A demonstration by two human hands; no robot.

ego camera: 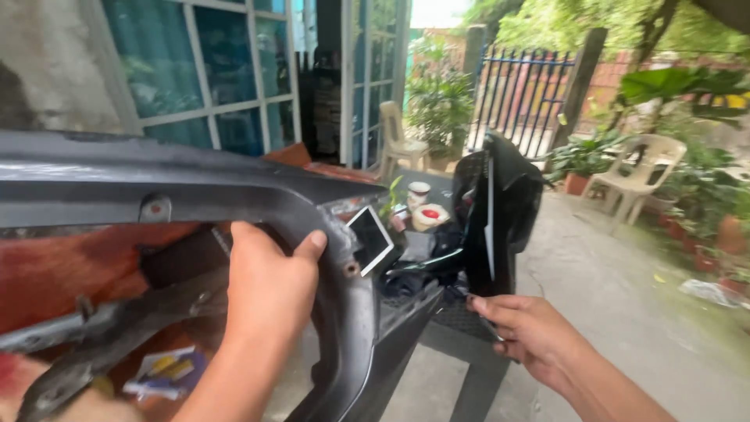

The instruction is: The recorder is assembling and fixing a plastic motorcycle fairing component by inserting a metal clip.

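Left hand (269, 285) fingers over bumper (234, 191) (grey)

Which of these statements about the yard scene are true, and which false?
1. The left hand grips the grey plastic panel. True.
2. The right hand lies flat on the ground. False: it holds the lower edge of an upright black panel.
3. Two pale plastic chairs stand in the yard. True.
4. The gate is solid wood. False: it is made of dark metal bars.
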